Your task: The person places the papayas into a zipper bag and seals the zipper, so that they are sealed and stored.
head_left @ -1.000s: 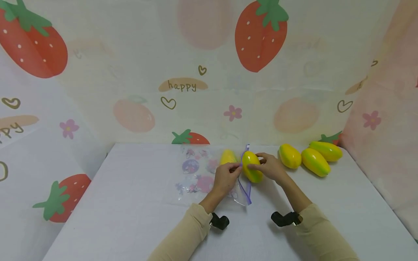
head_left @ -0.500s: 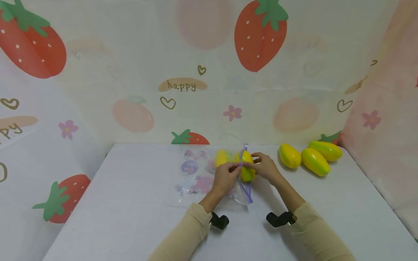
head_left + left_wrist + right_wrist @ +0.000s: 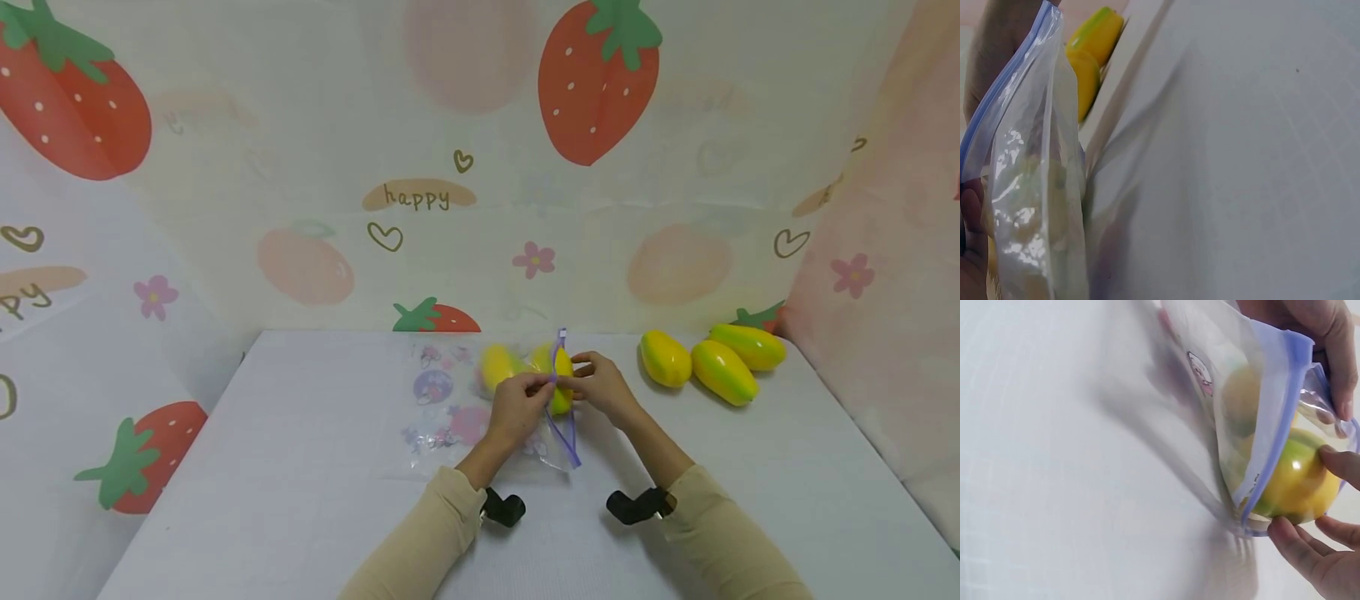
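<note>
Table: flat, white, carried a clear plastic purple-zipped bag.
Left hand: pinched the bag's rim.
Right hand: held a glossy yellow-green oval fruit partly inside the bag's mouth.

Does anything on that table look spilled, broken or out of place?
Nothing stands out. The left hand pinches the clear bag at its mouth, where the right hand holds a yellow-green fruit. Three loose fruits lie close together at the far right of the table. I see no spill or damage.
</note>
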The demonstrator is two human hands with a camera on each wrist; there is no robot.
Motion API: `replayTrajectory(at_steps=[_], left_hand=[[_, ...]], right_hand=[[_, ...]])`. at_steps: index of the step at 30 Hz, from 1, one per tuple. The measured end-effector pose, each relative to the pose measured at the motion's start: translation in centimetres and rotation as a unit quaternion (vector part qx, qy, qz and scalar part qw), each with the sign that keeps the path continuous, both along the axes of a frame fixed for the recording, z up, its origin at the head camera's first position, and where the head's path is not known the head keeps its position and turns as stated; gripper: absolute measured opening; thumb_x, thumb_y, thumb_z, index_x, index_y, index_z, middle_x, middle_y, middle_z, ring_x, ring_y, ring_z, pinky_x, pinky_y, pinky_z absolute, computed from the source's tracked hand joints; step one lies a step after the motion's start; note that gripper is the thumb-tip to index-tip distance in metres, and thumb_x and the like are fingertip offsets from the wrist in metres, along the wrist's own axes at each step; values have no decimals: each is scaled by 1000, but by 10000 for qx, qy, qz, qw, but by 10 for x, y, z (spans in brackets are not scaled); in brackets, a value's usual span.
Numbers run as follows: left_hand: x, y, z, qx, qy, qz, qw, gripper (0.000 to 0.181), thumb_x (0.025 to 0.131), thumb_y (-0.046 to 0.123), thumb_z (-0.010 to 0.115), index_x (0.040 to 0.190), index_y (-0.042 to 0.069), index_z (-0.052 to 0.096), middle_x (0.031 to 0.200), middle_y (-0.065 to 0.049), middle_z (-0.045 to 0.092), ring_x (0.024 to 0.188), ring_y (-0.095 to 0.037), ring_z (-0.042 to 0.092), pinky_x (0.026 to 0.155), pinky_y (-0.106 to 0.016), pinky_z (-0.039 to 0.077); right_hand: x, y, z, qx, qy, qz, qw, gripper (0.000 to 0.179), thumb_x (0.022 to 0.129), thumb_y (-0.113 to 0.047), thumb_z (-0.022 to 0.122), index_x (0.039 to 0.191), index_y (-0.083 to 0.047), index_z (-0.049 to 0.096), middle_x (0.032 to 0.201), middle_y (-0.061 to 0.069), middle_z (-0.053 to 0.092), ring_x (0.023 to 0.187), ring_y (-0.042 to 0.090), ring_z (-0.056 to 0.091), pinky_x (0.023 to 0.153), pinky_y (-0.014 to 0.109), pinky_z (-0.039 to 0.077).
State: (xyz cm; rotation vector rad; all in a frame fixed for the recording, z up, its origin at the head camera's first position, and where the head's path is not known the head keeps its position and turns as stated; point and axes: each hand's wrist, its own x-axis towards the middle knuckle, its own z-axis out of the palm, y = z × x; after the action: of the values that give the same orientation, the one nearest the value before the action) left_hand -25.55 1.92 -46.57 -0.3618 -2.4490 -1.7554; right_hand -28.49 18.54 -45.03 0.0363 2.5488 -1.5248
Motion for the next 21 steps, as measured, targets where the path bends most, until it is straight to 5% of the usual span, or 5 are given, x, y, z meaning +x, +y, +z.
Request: replayTrajectory(at_steps=[7,21], left_hand=[[-1,0,0,50,25,19,10000,21,93,15,66,103,0,75,94,-13,75,76,-11,63,67,-17,52],[-1,-3,2,-56,80,-172,9998,20,93,13,65,104,-2,74,93,-13,75,80,-14,65,71,-21,54]], right_hand=[[2,-4,-2,-491,265,-86,9984,50,90,-17,67,129,9,48,118,30,56,83,21,66,82,36,58],[-2,-12,-9,-796,376,-101,9961,38,93,-6,59,126,10,52,113,28,57,83,16,65,79,26,57]])
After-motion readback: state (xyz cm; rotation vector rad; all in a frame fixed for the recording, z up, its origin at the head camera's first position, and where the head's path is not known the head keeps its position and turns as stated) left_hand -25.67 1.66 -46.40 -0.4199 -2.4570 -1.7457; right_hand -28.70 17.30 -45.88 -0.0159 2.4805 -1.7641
